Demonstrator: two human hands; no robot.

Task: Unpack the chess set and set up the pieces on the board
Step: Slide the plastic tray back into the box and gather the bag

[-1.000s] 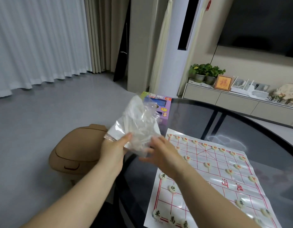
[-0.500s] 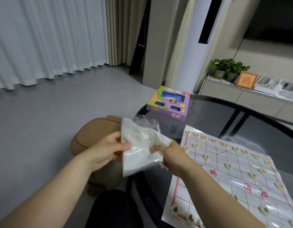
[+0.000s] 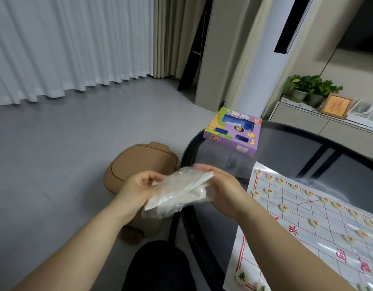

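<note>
Judging from how things lie, the unpacking is nearly over and the step in hand is getting rid of the wrapping. The plastic bag (image 3: 179,193) looks empty, a thin clear film turned milky where it is crumpled and folded on itself, held in the air just off the table's left edge. The left hand (image 3: 137,187) has a narrow grip, fingers curled and pinching the bag's near end. The right hand (image 3: 223,185) lies over the far end with fingers fairly straight and blurred and the thumb hidden, so I cannot tell whether its grip closes on the film. So light and springy a thing will likely unfold once released, so the next move probably calls for squeezing it small before dropping it or laying it aside. The bin (image 3: 139,162), a rounded tan plastic tub with a lid, stands on the grey floor below the hands. On the table (image 3: 286,148), round dark glass with a black rim, the board (image 3: 319,234) is a glossy white sheet ruled in red, with small cream disc pieces (image 3: 284,207) on its crossings. The sheet runs out of view, so I cannot tell whether all are placed. The box (image 3: 233,133), purple printed cardboard, sits at the far left edge.
</note>
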